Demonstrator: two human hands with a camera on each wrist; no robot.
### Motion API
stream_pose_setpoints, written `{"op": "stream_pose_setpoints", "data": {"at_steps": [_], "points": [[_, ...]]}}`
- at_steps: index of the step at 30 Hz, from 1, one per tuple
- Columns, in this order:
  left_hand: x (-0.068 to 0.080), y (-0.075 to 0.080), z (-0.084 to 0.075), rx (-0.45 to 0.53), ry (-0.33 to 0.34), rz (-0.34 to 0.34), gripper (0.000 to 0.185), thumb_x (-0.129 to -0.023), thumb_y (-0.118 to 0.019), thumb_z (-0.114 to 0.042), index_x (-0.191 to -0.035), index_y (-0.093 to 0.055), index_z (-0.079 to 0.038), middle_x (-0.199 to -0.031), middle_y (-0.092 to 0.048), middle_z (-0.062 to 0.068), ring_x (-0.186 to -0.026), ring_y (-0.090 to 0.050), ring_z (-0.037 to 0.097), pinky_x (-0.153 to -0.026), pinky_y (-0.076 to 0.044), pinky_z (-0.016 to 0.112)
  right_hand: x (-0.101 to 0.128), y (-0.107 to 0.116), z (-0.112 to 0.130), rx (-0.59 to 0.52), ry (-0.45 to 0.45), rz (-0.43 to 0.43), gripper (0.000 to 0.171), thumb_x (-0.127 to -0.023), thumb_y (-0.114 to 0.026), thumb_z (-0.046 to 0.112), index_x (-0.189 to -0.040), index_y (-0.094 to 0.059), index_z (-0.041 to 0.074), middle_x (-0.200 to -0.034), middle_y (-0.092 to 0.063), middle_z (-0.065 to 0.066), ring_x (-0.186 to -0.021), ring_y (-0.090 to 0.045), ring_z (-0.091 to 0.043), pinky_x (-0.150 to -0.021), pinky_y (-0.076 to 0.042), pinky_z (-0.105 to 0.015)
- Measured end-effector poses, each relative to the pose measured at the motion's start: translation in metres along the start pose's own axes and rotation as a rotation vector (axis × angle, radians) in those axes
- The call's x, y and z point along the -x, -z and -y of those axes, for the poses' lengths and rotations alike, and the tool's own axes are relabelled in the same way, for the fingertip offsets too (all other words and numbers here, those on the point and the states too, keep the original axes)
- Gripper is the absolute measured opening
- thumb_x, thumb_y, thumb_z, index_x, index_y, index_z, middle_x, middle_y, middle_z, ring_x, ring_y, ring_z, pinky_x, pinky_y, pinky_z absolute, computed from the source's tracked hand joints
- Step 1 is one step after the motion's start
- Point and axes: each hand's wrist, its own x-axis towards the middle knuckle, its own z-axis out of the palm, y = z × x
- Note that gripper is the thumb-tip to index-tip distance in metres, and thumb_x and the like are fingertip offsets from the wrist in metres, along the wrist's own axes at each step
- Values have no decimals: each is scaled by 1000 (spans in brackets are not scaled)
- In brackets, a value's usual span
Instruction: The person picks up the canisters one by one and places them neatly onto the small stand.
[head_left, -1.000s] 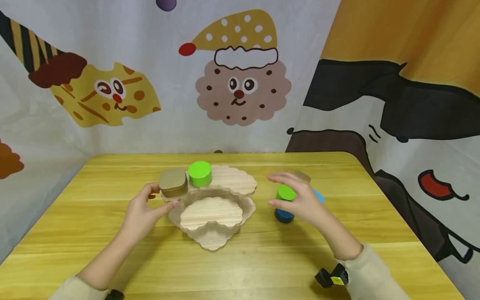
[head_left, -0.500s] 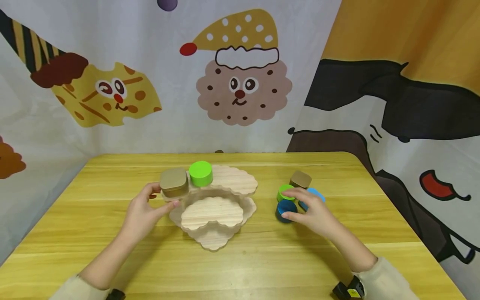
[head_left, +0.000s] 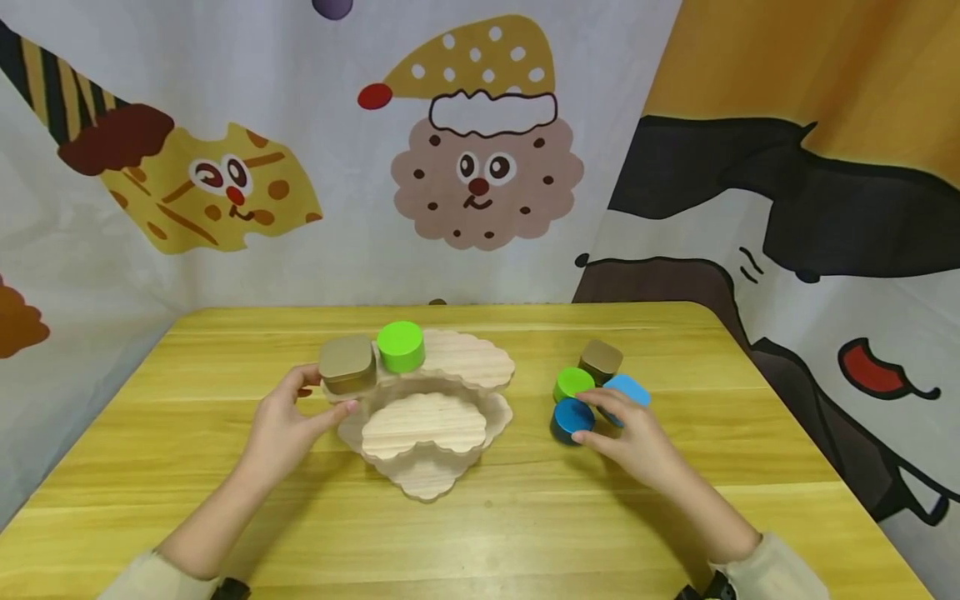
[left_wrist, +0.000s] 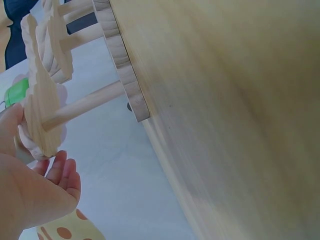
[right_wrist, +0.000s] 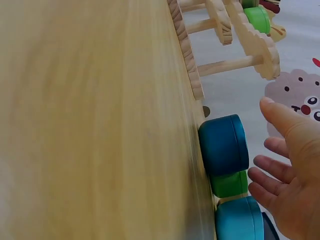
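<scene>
R hand (head_left: 633, 437), fingers relaxed, reaches over dark blue tin (head_left: 572, 419); L hand (head_left: 288, 425) grips wooden tiered stand (head_left: 427, 421) beside gold tin (head_left: 347, 365).

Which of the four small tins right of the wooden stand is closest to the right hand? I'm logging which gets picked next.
The dark blue round tin: the right hand is at its edge. The other three sit behind it.
</scene>
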Motion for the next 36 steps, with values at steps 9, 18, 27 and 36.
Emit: {"op": "stream_pose_setpoints", "data": {"at_steps": [9,18,27,36], "points": [[0,-1,-1,-2,5,3,57,-80,-80,-27,-120,-53,4,-121,-57,19,-110,-46,37,-90,-36,52,3,-6,-7,23,0,-32,51,-80,-80,21,-123,-62,4,-123,-59,-8,-106,-58,-26,-84,-50,-43],[0,0,-1,7,22,11,59,-81,-79,-29,-121,-52,4,-122,-56,19,-110,-45,36,-89,-36,52,4,-13,-9,40,-28,-41,53,-78,-81,21,-123,-61,2,-125,-57,-13,-108,-57,-28,-83,-51,-41],[0,0,-2,10,12,9,59,-81,-79,-28,-121,-52,4,-121,-57,18,-110,-46,36,-89,-36,51,5,-20,-11,47,-30,-59,51,-78,-81,18,-123,-61,2,-121,-59,-13,-103,-59,-25,-80,-52,-39],[1,0,-3,13,12,12,58,-81,-79,-28,-121,-52,4,-122,-56,19,-110,-46,36,-91,-36,52,6,-22,-12,70,4,-76,49,-78,-81,14,-121,-62,0,-119,-60,-12,-108,-57,-27,-84,-51,-40]]}}
